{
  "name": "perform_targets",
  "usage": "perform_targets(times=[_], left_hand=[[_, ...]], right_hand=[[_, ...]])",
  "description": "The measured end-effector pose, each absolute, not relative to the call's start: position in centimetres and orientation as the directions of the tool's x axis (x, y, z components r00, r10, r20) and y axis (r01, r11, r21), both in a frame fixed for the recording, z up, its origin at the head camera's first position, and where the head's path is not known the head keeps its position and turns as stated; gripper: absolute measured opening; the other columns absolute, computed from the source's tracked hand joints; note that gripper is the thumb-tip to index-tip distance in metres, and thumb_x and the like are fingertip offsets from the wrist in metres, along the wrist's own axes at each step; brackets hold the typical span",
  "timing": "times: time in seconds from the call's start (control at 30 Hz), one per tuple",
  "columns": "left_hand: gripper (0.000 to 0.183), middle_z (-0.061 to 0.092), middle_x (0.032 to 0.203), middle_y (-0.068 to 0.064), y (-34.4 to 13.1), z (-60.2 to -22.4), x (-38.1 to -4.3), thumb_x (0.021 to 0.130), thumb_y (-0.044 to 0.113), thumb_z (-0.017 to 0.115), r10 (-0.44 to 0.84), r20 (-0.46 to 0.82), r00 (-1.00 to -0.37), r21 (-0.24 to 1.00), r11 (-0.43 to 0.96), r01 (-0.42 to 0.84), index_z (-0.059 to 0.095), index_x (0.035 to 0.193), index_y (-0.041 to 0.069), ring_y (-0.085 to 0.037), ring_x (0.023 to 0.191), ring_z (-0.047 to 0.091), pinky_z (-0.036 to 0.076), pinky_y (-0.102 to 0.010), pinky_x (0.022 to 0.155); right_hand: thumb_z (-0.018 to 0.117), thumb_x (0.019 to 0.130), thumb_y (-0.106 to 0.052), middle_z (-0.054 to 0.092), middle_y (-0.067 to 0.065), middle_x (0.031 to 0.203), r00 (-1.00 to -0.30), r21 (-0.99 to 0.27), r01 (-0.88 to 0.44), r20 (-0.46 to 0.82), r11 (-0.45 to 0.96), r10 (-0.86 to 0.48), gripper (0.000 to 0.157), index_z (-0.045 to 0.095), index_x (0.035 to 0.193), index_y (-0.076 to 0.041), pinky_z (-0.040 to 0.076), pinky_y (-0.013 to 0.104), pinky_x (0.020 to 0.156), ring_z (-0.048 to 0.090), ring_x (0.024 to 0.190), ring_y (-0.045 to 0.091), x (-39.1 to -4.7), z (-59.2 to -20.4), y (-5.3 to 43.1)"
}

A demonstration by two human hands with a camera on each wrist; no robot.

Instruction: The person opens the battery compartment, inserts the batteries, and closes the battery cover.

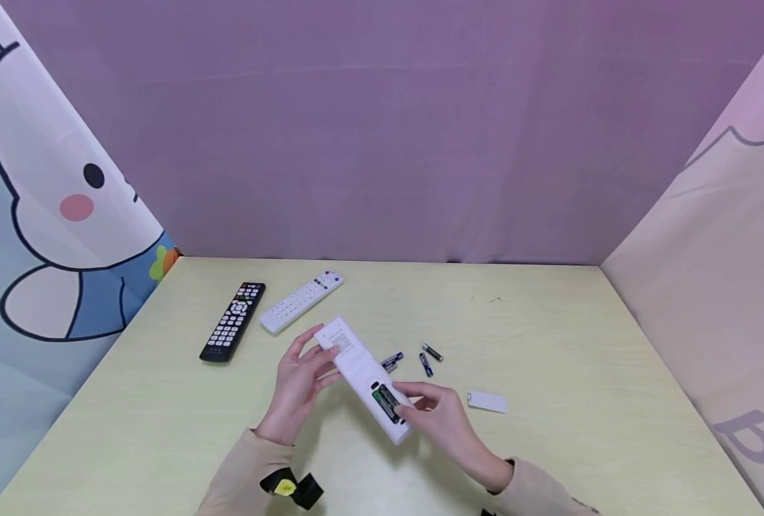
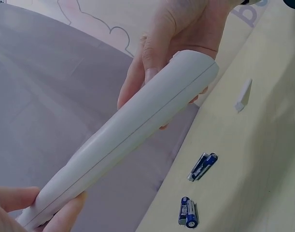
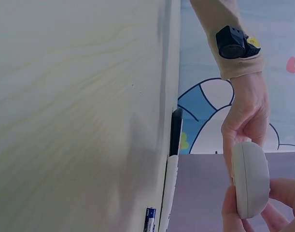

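Observation:
A white remote control [image 1: 358,364] is held above the table with its back up and its battery compartment uncovered. Dark batteries [image 1: 386,403] lie in that compartment. My left hand [image 1: 299,380] pinches the far end of the remote between thumb and fingers. Around the compartment end, my right hand [image 1: 438,416] grips the remote, thumb by the batteries. In the left wrist view the smooth side of the remote [image 2: 123,130] stretches between both hands. The end face of the remote [image 3: 251,181] shows in the right wrist view, with right-hand fingers on both sides.
A white battery cover [image 1: 486,401] lies on the table [image 1: 562,344] to the right. Loose blue batteries [image 1: 426,365] rest behind the hands, several in all. At the back left are a black remote [image 1: 234,322] and another white remote [image 1: 301,301]. Printed curtains enclose the table.

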State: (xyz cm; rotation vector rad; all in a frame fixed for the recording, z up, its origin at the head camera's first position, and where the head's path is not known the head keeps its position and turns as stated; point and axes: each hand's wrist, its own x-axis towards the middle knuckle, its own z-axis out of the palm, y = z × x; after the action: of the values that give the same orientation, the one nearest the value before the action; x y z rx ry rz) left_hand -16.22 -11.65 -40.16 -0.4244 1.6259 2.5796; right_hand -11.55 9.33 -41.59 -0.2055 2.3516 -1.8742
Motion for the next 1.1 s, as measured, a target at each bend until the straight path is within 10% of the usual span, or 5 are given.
perform_targets(times=[1.1], left_hand=[[0.052,0.063,0.088,-0.001,-12.4,-40.2,-15.9,0.081,-0.007,0.053,-0.094,-0.258,-0.962,0.892,-0.407,-0.199,0.04,0.128,0.012,-0.015,0.07,0.063,0.056,-0.026,0.061]], right_hand=[[0.062,0.081,-0.012,0.064,0.011,0.09,-0.945,-0.882,-0.219,0.086,0.417,-0.315,0.023,0.062,0.1,0.0,0.053,0.018,0.064,0.061,0.071,0.015,-13.0,-41.0,13.6]])
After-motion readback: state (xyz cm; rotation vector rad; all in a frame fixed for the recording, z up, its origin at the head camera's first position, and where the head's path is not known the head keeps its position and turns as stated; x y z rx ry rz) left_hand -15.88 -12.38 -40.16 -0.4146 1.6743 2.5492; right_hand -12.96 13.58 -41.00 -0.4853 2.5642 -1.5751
